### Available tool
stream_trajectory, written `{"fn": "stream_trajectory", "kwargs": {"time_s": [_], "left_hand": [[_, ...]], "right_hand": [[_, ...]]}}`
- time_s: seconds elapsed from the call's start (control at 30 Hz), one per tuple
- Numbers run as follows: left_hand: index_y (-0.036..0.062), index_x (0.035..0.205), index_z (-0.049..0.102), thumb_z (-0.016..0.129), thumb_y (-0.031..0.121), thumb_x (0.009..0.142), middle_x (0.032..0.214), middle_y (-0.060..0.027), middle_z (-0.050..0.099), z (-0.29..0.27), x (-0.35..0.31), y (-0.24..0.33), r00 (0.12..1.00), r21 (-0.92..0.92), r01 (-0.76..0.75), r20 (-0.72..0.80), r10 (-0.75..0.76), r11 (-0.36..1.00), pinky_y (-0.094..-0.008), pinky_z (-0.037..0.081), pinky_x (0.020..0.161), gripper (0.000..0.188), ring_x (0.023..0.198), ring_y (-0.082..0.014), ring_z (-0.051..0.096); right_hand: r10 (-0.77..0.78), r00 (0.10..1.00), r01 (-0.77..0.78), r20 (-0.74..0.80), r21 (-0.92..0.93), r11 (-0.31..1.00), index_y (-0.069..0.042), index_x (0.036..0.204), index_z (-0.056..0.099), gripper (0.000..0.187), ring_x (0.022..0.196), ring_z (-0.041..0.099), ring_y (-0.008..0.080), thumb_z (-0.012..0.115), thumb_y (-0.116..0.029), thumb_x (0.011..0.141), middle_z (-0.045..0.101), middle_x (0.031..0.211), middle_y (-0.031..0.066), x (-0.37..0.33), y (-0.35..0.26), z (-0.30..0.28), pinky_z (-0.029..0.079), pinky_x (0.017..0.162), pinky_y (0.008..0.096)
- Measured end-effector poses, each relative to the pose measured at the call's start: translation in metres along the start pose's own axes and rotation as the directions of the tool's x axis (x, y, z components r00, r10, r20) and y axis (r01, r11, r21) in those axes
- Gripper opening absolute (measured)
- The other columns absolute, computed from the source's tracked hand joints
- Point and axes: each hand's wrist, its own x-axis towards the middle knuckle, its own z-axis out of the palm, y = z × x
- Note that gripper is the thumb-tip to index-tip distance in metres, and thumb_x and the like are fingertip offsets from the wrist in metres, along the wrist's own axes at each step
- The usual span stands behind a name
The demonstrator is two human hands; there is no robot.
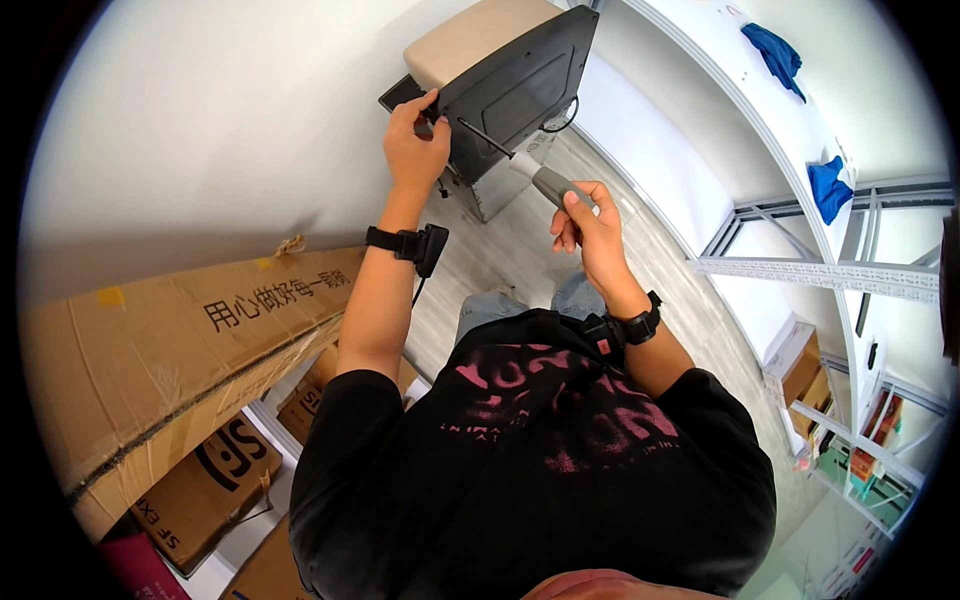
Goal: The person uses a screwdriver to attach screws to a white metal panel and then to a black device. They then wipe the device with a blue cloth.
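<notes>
A screwdriver (552, 184) with a grey and white handle and a dark shaft is in my right hand (590, 232), fingers closed round the handle. Its tip meets, or nearly meets, a black panel (520, 85) close to the panel's left edge. The panel stands tilted and is fixed to a beige, rounded, box-shaped body (475, 42). My left hand (413, 145) pinches the left edge of the panel beside a small black part (405, 92). What exactly lies between its fingertips is partly hidden. Any screw at the tip is too small to make out.
Below the panel is a pale box-like stand (490, 192), with a black cable (565, 118) looping at the right. Large cardboard boxes (190, 330) fill the left side. White shelving (800, 262) with blue cloths (828, 190) runs along the right. The floor is light wood.
</notes>
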Motion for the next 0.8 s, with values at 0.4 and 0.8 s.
{"fn": "stream_trajectory", "kwargs": {"time_s": [0.4, 0.8], "left_hand": [[0.0043, 0.116, 0.06, 0.058, 0.0, 0.076, 0.102, -0.0121, 0.055, -0.006, 0.0, 0.002, 0.997, 0.16, -0.018, -0.072, 0.03, 0.987, -0.0284, 0.045, 0.061, 0.041, 0.085, -0.0208, 0.054], [0.0011, 0.117, 0.056, 0.059, 0.006, 0.076, 0.121, -0.0189, 0.05, 0.074, 0.002, 0.118, 0.958, 0.424, -0.239, -0.044, 0.284, 0.873, -0.0421, 0.033, 0.099, 0.041, 0.112, -0.0345, 0.044]], "right_hand": [[0.046, 0.999, -0.045, -0.014, 0.078, 0.996, -0.004, 0.109, 0.047, 0.027, 0.048, 0.047, 0.0091, 0.058, -0.023, 0.093, 0.059, 0.067, 0.0079, 0.007, -0.016, -0.041, 0.047, 0.05, 0.0272], [0.023, 1.0, -0.024, 0.006, 0.272, 0.962, -0.009, 0.106, 0.049, 0.017, 0.049, 0.046, 0.0114, 0.052, -0.022, 0.095, 0.059, 0.069, 0.0109, 0.04, -0.087, -0.199, 0.047, 0.05, 0.0281]]}}
